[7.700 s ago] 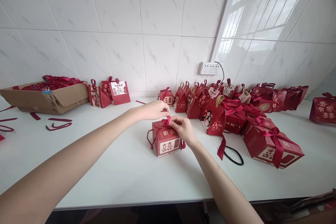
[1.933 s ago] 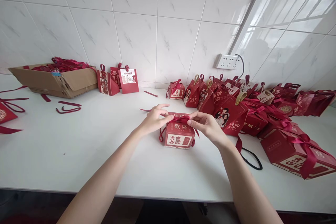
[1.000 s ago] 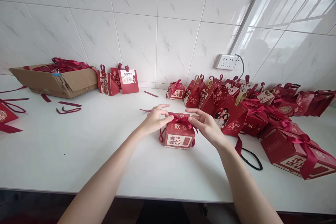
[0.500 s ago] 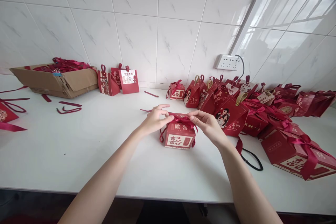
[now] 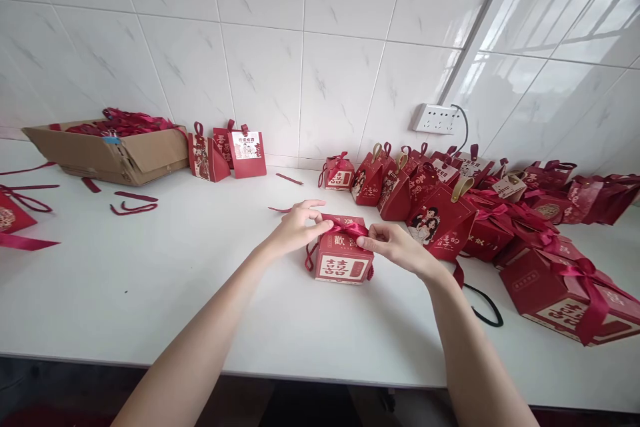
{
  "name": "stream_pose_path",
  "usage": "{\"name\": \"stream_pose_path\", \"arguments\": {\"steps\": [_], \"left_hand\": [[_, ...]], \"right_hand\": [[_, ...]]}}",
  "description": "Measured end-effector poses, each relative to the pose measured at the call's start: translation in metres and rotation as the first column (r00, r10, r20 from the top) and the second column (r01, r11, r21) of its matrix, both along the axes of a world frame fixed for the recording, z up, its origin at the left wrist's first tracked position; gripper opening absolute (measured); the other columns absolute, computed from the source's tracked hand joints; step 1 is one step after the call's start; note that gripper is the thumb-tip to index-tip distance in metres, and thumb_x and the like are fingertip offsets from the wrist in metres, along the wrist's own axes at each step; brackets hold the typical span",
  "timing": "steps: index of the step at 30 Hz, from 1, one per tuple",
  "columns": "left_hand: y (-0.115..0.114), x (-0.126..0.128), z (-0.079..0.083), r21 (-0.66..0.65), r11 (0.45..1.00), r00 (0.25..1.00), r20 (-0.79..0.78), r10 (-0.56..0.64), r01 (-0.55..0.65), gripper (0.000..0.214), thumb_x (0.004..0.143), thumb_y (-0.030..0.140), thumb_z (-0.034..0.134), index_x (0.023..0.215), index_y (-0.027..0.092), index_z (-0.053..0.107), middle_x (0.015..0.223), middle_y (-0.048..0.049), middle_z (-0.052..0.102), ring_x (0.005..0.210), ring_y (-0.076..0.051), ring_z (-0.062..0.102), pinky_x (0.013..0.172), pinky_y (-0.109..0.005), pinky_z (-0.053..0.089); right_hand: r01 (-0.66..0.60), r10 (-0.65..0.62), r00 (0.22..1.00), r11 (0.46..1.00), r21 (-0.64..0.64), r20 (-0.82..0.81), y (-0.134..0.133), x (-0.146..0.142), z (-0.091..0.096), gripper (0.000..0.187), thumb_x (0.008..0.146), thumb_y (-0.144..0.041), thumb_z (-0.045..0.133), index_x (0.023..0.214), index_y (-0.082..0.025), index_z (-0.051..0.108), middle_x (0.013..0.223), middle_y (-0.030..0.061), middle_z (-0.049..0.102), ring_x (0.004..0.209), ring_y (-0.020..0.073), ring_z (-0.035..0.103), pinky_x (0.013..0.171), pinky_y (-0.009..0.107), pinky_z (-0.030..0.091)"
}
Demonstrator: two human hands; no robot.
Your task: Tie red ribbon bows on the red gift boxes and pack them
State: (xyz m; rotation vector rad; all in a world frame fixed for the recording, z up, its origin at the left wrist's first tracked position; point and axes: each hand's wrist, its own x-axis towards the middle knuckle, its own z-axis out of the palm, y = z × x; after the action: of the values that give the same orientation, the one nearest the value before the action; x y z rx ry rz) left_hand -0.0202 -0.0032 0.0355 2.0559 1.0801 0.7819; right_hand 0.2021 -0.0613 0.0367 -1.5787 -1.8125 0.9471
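Note:
A small red gift box with white-and-red printed panels stands upright on the white table, twisted red cords hanging at its sides. Across its top lies a red ribbon bow. At the bow's left end, my left hand pinches the ribbon between thumb and index finger. My right hand is closed at the right end, thumb and finger pinching the ribbon low against the box's upper front edge.
Many finished-looking red boxes crowd the right side. A large ribboned box and a black loop lie near my right arm. To the left are a cardboard box of red ribbons and loose cords.
My right hand has shifted down slightly, from the top of the bow to the box's upper front edge. My left hand keeps its pinch in nearly the same place.

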Motion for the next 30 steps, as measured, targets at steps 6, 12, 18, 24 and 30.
{"name": "stream_pose_path", "arguments": {"steps": [6,12,18,24,30], "left_hand": [[0.0013,-0.0044,0.0019,-0.029,0.999,0.999,-0.024,-0.045,0.045,0.033,0.077,0.045,0.056,0.056,0.021,0.051,0.138,-0.0009,0.046,0.132,-0.030,0.036,0.109,-0.049,0.027],[0.0035,-0.0056,0.0004,-0.020,0.997,0.997,-0.046,-0.069,0.068,0.034,0.077,0.048,0.055,0.056,0.021,0.055,0.139,-0.0014,0.046,0.131,-0.028,0.038,0.109,-0.046,0.029],[0.0038,-0.0053,0.0000,-0.035,0.996,0.996,-0.033,-0.083,0.082,0.035,0.077,0.050,0.055,0.057,0.021,0.056,0.139,-0.0013,0.046,0.129,-0.028,0.041,0.109,-0.042,0.031],[0.0053,-0.0053,-0.0007,-0.088,0.989,0.993,0.001,-0.116,0.116,0.036,0.076,0.050,0.056,0.058,0.020,0.056,0.140,-0.0050,0.043,0.129,-0.029,0.040,0.108,-0.043,0.029],[0.0079,-0.0061,-0.0027,-0.119,0.985,0.992,0.028,-0.122,0.124,0.036,0.077,0.049,0.058,0.057,0.019,0.055,0.141,-0.0046,0.042,0.129,-0.030,0.039,0.108,-0.043,0.026]], "right_hand": [[-0.011,0.011,1.000,1.000,0.001,-0.019,0.0016,0.0077,-0.0015,0.044,0.074,-0.060,0.057,0.063,-0.019,0.048,0.061,-0.0027,0.041,0.055,0.0099,0.033,0.048,0.024,0.023],[-0.119,0.118,0.993,0.990,-0.073,-0.023,-0.0010,0.0096,0.0000,0.050,0.072,-0.059,0.061,0.054,-0.019,0.038,0.055,-0.0053,0.027,0.051,0.0080,0.020,0.047,0.025,0.013],[0.000,-0.001,0.997,1.000,-0.007,-0.072,-0.0009,0.0093,0.0019,0.041,0.078,-0.056,0.055,0.062,-0.018,0.048,0.061,-0.0029,0.040,0.056,0.0101,0.032,0.051,0.025,0.022],[-0.014,0.011,0.988,1.000,-0.018,-0.154,0.0017,0.0081,-0.0016,0.055,0.075,-0.070,0.047,0.059,-0.019,0.039,0.058,-0.0039,0.035,0.056,0.0101,0.030,0.056,0.027,0.023],[-0.004,-0.011,0.969,0.998,-0.060,-0.248,0.0058,0.0040,-0.0063,0.054,0.070,-0.068,0.057,0.057,-0.018,0.043,0.056,-0.0046,0.035,0.054,0.0091,0.027,0.055,0.027,0.020]]}}
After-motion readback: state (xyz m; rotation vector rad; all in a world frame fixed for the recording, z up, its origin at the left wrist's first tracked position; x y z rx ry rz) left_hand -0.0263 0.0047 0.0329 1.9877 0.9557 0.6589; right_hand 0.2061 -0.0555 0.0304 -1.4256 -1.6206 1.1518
